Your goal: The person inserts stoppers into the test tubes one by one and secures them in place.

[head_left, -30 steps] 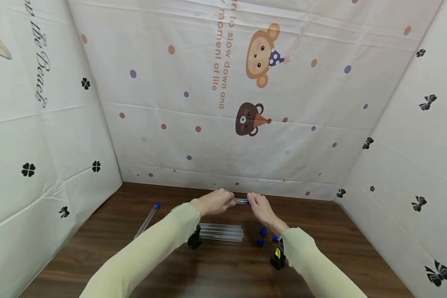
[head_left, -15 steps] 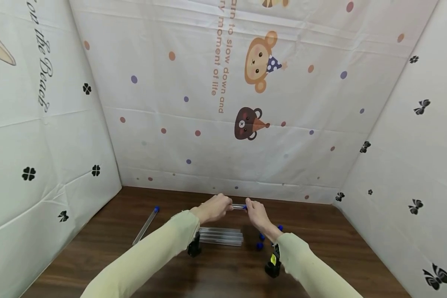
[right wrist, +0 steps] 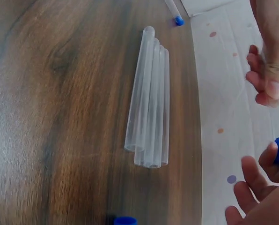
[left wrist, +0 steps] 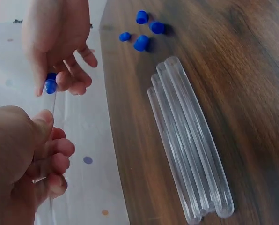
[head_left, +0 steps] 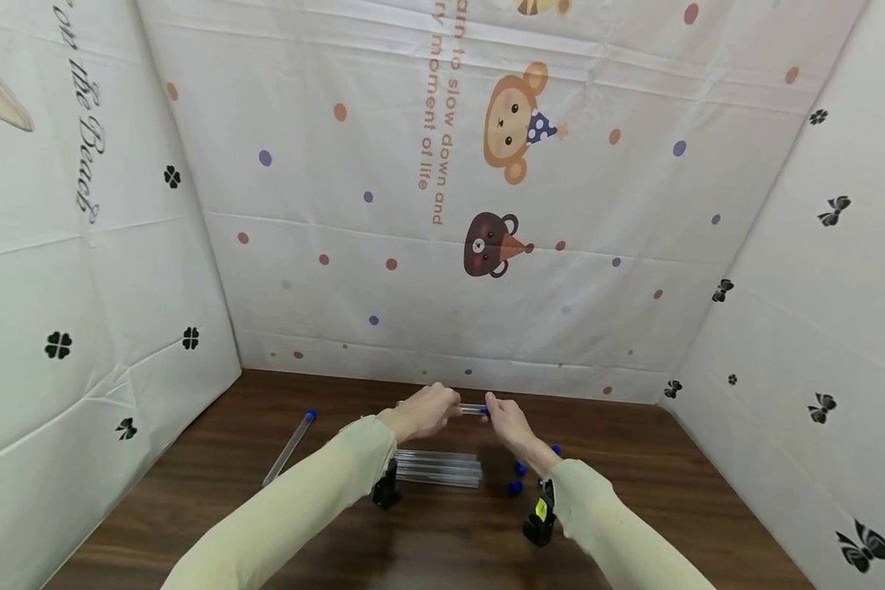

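Observation:
Above the far part of the table my left hand (head_left: 426, 411) grips a clear plastic test tube (head_left: 472, 409), its fingers curled round the tube. At the tube's right end sits a blue cap (left wrist: 51, 84), which my right hand (head_left: 512, 426) pinches between thumb and index finger. The right hand's other fingers are loosely bent in the left wrist view. How deep the cap sits in the tube cannot be told. Below the hands, several clear tubes (left wrist: 191, 136) lie side by side on the table. Several loose blue caps (left wrist: 141, 43) lie near their right ends.
A capped tube (head_left: 289, 449) lies slanted at the left of the dark wooden table (head_left: 442, 541). Printed white cloth walls (head_left: 413, 344) enclose the table at the back and both sides.
The head view has tilted up slightly. The right wrist has turned a little, and a cap beyond it now shows. Both hands keep their hold on the tube and its cap.

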Demonstrator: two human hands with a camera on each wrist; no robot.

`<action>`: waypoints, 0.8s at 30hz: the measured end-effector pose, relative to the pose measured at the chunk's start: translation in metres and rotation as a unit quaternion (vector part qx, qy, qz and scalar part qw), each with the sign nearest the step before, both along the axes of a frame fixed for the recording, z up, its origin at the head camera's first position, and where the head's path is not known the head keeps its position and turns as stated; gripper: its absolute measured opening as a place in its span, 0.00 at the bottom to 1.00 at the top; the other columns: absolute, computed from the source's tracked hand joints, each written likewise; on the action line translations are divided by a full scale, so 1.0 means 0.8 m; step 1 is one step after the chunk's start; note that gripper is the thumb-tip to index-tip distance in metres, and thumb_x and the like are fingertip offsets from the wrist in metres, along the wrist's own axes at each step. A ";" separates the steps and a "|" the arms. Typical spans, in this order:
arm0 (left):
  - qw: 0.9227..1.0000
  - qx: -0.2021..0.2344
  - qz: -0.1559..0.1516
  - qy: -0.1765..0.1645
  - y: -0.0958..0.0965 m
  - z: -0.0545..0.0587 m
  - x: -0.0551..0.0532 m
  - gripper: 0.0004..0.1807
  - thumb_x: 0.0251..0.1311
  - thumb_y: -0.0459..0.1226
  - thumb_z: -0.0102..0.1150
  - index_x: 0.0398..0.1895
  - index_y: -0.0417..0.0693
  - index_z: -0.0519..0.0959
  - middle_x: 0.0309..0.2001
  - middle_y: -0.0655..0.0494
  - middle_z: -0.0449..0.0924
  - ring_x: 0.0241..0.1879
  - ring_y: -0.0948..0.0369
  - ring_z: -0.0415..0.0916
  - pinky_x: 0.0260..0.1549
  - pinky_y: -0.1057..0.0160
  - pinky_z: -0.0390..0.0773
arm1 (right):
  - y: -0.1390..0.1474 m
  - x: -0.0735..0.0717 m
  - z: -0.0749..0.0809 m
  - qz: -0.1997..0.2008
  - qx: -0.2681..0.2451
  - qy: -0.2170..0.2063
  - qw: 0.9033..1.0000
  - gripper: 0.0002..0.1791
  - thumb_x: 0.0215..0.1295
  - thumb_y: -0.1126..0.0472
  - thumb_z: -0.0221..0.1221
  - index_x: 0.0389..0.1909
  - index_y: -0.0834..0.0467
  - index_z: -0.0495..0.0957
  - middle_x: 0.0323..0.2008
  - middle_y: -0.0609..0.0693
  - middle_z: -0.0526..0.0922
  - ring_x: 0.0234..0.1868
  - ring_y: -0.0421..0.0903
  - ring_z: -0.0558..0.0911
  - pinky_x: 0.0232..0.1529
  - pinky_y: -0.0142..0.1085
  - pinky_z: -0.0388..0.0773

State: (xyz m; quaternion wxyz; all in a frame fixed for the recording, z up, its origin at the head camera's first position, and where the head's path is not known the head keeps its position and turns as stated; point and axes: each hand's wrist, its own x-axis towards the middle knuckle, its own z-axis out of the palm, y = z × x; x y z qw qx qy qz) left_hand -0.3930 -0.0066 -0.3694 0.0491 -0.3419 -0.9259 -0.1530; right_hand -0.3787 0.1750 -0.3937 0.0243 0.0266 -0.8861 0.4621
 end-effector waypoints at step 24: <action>0.981 0.024 0.128 -0.143 -0.131 0.010 -0.013 0.05 0.71 0.34 0.47 0.37 0.42 0.70 0.26 0.49 0.74 0.20 0.55 0.77 0.19 0.60 0.80 | 0.045 -0.001 0.010 0.028 0.027 0.001 0.999 0.27 0.77 0.48 0.42 0.38 0.66 0.80 0.42 0.61 0.83 0.38 0.49 0.81 0.49 0.48 0.78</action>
